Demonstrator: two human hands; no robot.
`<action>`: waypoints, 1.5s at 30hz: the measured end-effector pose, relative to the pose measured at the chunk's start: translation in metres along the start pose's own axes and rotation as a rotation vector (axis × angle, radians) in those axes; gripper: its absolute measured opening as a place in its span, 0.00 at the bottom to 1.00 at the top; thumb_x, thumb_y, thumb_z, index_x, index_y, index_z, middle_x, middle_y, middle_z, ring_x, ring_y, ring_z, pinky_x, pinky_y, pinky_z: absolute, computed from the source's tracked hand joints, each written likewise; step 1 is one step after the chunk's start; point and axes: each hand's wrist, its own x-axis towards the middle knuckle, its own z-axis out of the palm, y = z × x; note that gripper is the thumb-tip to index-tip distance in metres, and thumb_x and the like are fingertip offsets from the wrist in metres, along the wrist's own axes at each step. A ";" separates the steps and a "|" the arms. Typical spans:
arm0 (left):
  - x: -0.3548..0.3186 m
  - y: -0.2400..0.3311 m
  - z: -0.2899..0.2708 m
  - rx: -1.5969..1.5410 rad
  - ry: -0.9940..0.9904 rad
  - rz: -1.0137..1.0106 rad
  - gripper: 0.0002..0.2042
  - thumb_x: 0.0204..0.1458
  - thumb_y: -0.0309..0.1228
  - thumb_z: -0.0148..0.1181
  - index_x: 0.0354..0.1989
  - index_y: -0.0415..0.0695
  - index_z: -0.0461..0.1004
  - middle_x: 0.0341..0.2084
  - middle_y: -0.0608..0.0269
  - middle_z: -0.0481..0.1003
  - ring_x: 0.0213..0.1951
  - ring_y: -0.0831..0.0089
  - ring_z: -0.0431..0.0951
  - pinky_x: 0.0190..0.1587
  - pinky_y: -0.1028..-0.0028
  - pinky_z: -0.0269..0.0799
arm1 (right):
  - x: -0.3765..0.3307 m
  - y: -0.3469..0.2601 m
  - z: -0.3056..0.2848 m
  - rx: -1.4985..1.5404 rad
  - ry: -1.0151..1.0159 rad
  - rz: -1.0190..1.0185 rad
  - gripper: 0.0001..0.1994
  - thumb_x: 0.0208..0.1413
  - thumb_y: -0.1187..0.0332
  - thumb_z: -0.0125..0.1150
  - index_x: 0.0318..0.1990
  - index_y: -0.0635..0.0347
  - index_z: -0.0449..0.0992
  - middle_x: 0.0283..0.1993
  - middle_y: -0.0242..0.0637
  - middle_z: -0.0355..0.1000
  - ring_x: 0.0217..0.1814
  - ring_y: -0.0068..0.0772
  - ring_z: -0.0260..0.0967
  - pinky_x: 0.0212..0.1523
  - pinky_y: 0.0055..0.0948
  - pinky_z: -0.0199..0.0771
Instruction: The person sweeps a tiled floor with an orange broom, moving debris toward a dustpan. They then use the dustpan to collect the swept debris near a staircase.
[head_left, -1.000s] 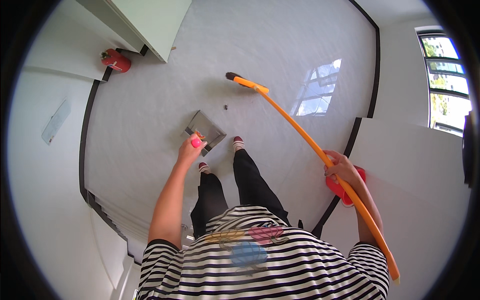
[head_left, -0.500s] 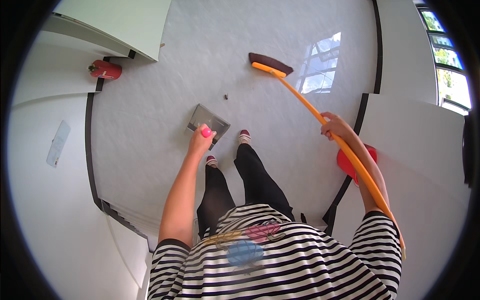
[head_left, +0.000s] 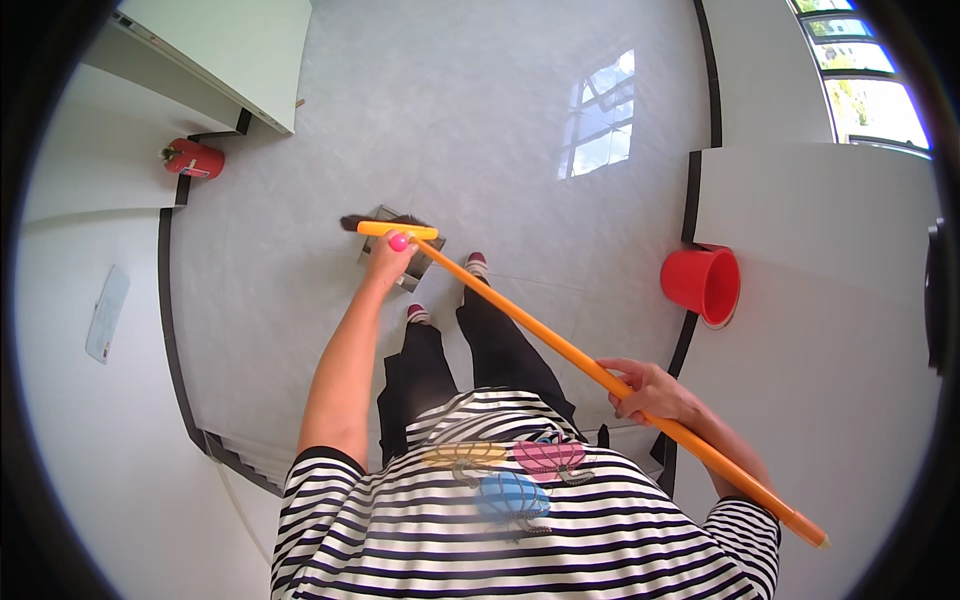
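Note:
My left hand [head_left: 388, 259] grips the pink-tipped handle of a grey metal dustpan [head_left: 410, 262] that stands on the pale floor just ahead of my feet. My right hand [head_left: 652, 391] is closed around the long orange shaft of a broom [head_left: 560, 346]. The broom's orange head with dark bristles [head_left: 392, 226] rests at the far edge of the dustpan, right by my left hand. My shoes [head_left: 476, 264] show below the pan.
A red bucket [head_left: 703, 283] stands against the white wall at the right. A red fire extinguisher [head_left: 192, 159] lies at the far left by a white cabinet [head_left: 230, 50]. Stair edges [head_left: 225, 455] run along the lower left. A window [head_left: 850, 70] is at the upper right.
The broom head has swept from the open floor on the right to the left, up to the dustpan. My right hand slid down and back along the shaft. The red bucket is uncovered.

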 end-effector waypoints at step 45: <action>-0.161 -0.094 -0.108 0.059 -0.001 -0.257 0.13 0.41 0.29 0.61 0.22 0.40 0.61 0.25 0.59 0.72 0.31 0.69 0.72 0.35 0.71 0.66 | 0.163 -0.096 -0.096 -0.513 0.306 -0.241 0.32 0.36 0.83 0.54 0.56 0.62 0.59 0.20 0.32 0.63 0.12 0.19 0.58 0.10 0.19 0.60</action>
